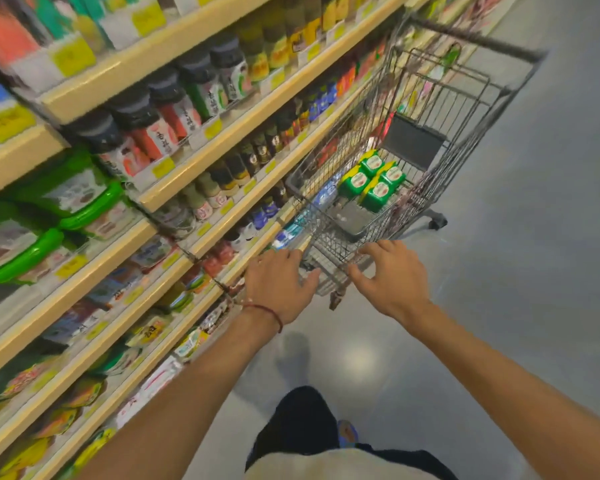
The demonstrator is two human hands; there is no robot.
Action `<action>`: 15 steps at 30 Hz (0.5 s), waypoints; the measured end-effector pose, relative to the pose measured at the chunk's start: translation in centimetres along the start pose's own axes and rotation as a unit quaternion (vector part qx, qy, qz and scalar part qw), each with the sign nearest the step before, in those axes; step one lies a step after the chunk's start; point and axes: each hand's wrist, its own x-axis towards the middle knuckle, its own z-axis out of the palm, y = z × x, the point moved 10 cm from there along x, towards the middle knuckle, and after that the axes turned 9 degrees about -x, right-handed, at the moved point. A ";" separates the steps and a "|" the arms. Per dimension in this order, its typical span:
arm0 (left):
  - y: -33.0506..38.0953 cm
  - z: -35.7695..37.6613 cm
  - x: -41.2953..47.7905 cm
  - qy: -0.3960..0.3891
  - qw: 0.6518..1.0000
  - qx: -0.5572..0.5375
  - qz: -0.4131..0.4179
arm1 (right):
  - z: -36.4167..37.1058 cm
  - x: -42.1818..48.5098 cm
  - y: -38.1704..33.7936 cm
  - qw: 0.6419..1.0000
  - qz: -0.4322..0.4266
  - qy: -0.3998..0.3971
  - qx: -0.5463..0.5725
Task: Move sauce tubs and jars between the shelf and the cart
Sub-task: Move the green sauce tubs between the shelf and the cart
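Note:
A wire shopping cart [471, 109] stands in the aisle ahead of me, its near end at my hands. Several green sauce tubs with yellow lids [373, 181] lie together in its basket. My left hand [278, 285] hovers at the cart's near rim with fingers spread, holding nothing. My right hand [388, 275] is beside it, fingers apart over the rim, also empty. Large green tubs [49, 216] sit on the shelf [94, 258] at the left. Dark-lidded jars [160, 123] fill the shelf above them.
Long cream shelves with bottles, jars and packets run along the whole left side. The grey floor [534, 271] opens to the right of the cart. A cart wheel [437, 221] shows at the right. My legs and a blue shoe [347, 433] are below.

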 end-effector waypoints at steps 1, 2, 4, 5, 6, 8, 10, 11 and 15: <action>0.9 0.2 1.6 0.000 1.000 -0.006 0.003 | -0.1 1.2 1.2 1.000 0.004 -0.001 -0.002; 1.7 0.3 3.3 -0.003 1.000 -0.011 0.005 | -0.2 2.5 2.3 1.000 0.006 0.000 -0.003; 3.0 0.7 6.7 -0.009 1.000 -0.021 0.013 | -0.4 5.3 4.2 1.000 0.010 0.001 0.003; 3.6 1.1 8.6 -0.013 0.999 -0.026 0.018 | -0.5 6.8 5.2 1.000 0.014 -0.001 0.006; 4.2 1.4 10.6 -0.017 0.999 -0.027 0.021 | -0.6 8.4 6.3 1.000 0.018 -0.003 0.005; 5.3 2.2 14.9 -0.023 0.999 -0.026 0.030 | -0.7 11.7 8.3 1.000 0.024 -0.004 0.013; 6.2 3.0 19.1 -0.024 0.999 -0.031 0.035 | -0.4 15.1 10.2 0.998 0.036 -0.016 0.043; 6.7 3.4 21.1 -0.033 0.998 -0.035 0.034 | -0.3 16.9 11.2 0.997 0.043 -0.024 0.054; 8.7 4.6 28.5 -0.050 0.997 -0.028 0.044 | 0.3 23.3 14.5 0.996 0.054 -0.048 0.059</action>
